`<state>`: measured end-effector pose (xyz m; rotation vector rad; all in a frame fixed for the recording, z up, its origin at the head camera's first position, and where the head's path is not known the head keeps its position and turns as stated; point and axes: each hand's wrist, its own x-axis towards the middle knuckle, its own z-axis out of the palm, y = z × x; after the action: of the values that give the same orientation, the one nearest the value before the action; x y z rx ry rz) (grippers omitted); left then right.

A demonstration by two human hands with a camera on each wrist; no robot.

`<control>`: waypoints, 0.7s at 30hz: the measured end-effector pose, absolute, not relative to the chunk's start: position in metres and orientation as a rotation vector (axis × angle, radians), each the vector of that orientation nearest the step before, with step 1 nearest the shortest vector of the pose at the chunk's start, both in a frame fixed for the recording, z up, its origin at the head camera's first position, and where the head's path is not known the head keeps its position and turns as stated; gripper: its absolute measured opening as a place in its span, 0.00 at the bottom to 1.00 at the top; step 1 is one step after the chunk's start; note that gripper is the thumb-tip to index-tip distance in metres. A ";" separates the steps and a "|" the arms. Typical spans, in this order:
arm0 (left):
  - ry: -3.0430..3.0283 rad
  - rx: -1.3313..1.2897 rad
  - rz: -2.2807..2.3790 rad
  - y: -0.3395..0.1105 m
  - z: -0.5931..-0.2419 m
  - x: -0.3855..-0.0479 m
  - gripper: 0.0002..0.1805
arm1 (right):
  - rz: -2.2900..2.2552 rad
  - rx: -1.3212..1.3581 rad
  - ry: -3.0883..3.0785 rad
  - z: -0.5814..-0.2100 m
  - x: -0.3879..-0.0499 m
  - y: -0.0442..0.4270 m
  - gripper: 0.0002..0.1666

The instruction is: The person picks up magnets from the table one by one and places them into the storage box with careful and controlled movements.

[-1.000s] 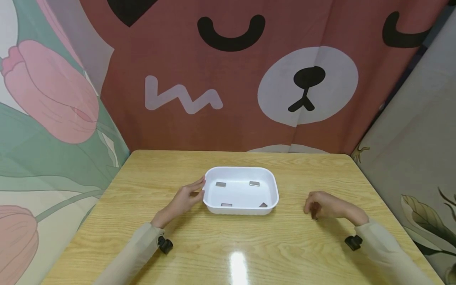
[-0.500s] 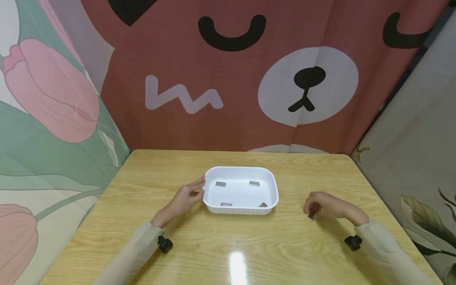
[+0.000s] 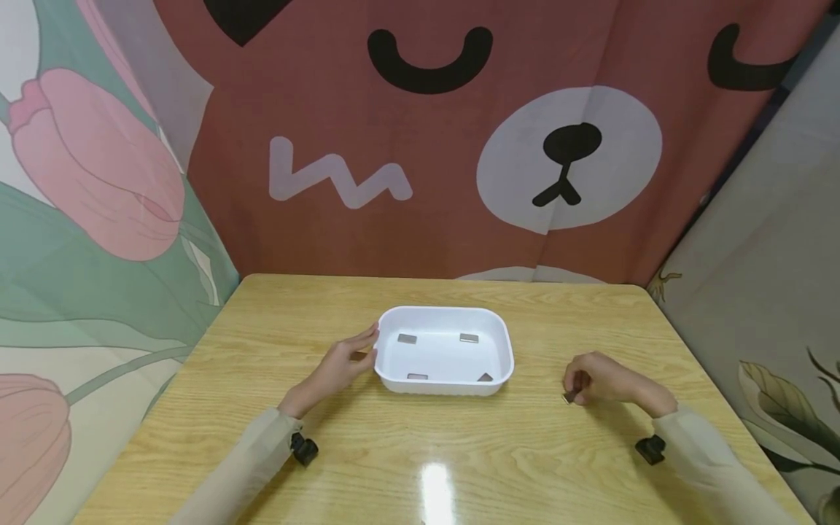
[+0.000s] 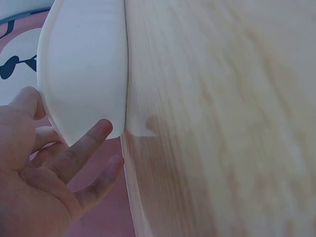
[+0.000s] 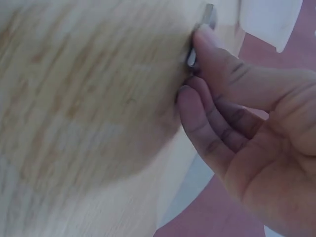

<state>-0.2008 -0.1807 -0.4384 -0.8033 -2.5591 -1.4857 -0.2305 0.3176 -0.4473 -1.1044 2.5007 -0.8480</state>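
Observation:
In the head view a white plastic tray (image 3: 444,388) stands on the wooden table. Along its inside lie several small flat metal pieces, among them one at the back left (image 3: 407,339) and one at the back right (image 3: 469,338). My left hand (image 3: 336,368) touches the tray's left end, fingers fairly straight; the left wrist view has fingertips (image 4: 103,126) against its outer wall. Right of the tray, my right hand (image 3: 600,378) pinches a small flat metal bar (image 5: 191,57) between thumb and fingers, low over the tabletop. Part of the bar hides behind the thumb.
The wooden table (image 3: 315,306) ends at a back edge against a printed bear curtain (image 3: 433,240). Patterned cloths hang on the left (image 3: 131,306) and right (image 3: 755,292). A black wrist camera (image 3: 651,449) sits on the right sleeve.
In my right hand the metal bar has come further into sight and now points to the left, its end below the fingertips. The left hand and the tray stay put.

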 end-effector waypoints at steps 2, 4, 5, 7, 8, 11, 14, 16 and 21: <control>-2.571 -0.796 -1.486 -0.181 -0.440 -0.202 0.23 | -0.832 -1.081 2.533 -0.450 -0.232 0.317 0.14; -2.574 -0.783 -1.496 -0.183 -0.448 -0.206 0.23 | -0.818 -1.049 2.553 -0.452 -0.233 0.316 0.15; -2.573 -0.778 -1.499 -0.184 -0.452 -0.208 0.23 | -0.812 -1.033 2.561 -0.453 -0.233 0.315 0.15; -2.567 -0.777 -1.503 -0.186 -0.461 -0.213 0.23 | -0.801 -1.000 2.570 -0.454 -0.234 0.314 0.16; -2.565 -0.778 -1.505 -0.187 -0.465 -0.215 0.24 | -0.794 -0.988 2.573 -0.454 -0.234 0.314 0.17; -2.562 -0.782 -1.508 -0.189 -0.470 -0.219 0.24 | -0.780 -0.975 2.587 -0.455 -0.233 0.312 0.18; -2.562 -0.778 -1.513 -0.191 -0.472 -0.220 0.24 | -0.761 -0.998 2.610 -0.455 -0.233 0.311 0.18; -2.561 -0.773 -1.517 -0.191 -0.472 -0.221 0.24 | -0.759 -1.013 2.618 -0.455 -0.233 0.310 0.19; -2.556 -0.778 -1.516 -0.191 -0.472 -0.221 0.23 | -0.766 -1.001 2.611 -0.454 -0.232 0.309 0.19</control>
<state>-0.2209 -0.1913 -0.4720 -0.7775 -2.5556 -1.5161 -0.2316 0.3090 -0.4539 -1.0009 2.6113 -0.7661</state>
